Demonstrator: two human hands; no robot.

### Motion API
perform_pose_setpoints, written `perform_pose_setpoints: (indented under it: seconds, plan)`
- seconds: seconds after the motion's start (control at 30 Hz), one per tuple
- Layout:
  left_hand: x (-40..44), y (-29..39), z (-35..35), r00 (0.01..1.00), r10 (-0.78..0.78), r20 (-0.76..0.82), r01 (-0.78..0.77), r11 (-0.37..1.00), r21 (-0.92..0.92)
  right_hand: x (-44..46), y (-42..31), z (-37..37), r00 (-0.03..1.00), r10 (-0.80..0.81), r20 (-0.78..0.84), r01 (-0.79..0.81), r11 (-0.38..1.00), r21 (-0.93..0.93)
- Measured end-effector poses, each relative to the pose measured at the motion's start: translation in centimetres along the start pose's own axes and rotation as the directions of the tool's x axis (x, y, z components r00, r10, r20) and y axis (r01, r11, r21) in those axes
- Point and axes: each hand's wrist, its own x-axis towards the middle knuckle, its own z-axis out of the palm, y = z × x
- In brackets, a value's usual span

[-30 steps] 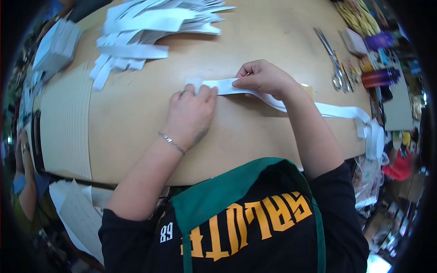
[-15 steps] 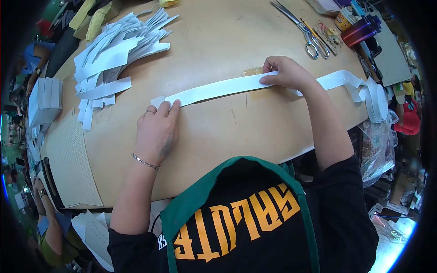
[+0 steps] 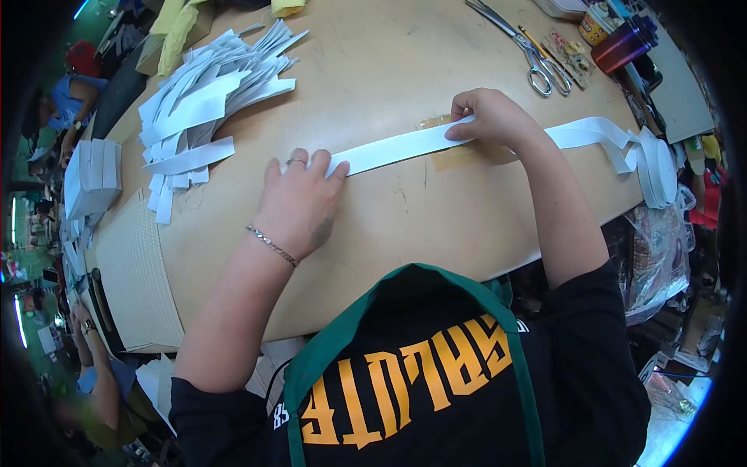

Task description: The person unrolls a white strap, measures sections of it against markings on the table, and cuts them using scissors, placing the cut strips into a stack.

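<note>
A flat white strip lies stretched across the table between my hands. My left hand, with a ring and a chain bracelet, rests palm down over its left end, fingers apart, the tips touching it and hiding that end. My right hand pinches the strip between thumb and fingers, above a patch of brown tape on the table. Beyond the right forearm the band continues to a loose white coil at the table's right edge.
A heap of cut white strips lies at the back left, near stacked white blocks and a ribbed sheet. Scissors, a pencil and a purple-red bottle are at the back right. Another person's arm shows at far left.
My hands moved apart, and a longer stretch of strip now lies between them. Most recently my left hand slid right along the strip, while my right hand kept its pinch.
</note>
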Motion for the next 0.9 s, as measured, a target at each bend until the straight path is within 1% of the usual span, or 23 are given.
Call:
perform_pose_setpoints:
  seconds: [0.07,0.17,0.27,0.37,0.67,0.8,0.9]
  plan:
    - [0.8,0.8,-0.2,0.995,0.020,0.093,-0.013,0.997,-0.072,0.1,0.2,0.0,1.000,-0.005,0.002,0.005,1.000,0.005]
    - [1.6,1.2,0.1,0.967,0.020,0.252,0.023,0.985,-0.169,0.1,0.3,-0.1,1.000,0.000,0.012,-0.001,1.000,0.028]
    - [2.2,2.0,-2.3,0.951,-0.013,0.309,0.111,0.947,-0.303,0.2,0.6,0.1,1.000,-0.012,0.014,0.011,1.000,0.023]
    - [3.4,2.6,-2.9,0.925,-0.021,0.380,0.141,0.946,-0.290,0.3,0.4,0.0,1.000,-0.010,0.013,0.010,1.000,0.021]
    - [6.0,3.0,-4.3,0.872,0.007,0.490,0.136,0.957,-0.256,0.6,0.7,0.0,0.999,-0.030,0.014,0.029,0.999,0.026]
    - [6.4,3.0,-4.0,0.865,0.007,0.502,0.136,0.959,-0.247,0.7,0.7,0.0,0.999,-0.030,0.018,0.029,0.999,0.029]
    - [6.6,3.1,-3.9,0.864,0.000,0.504,0.139,0.961,-0.239,0.7,0.6,-0.5,0.997,0.000,0.079,-0.002,1.000,0.025]
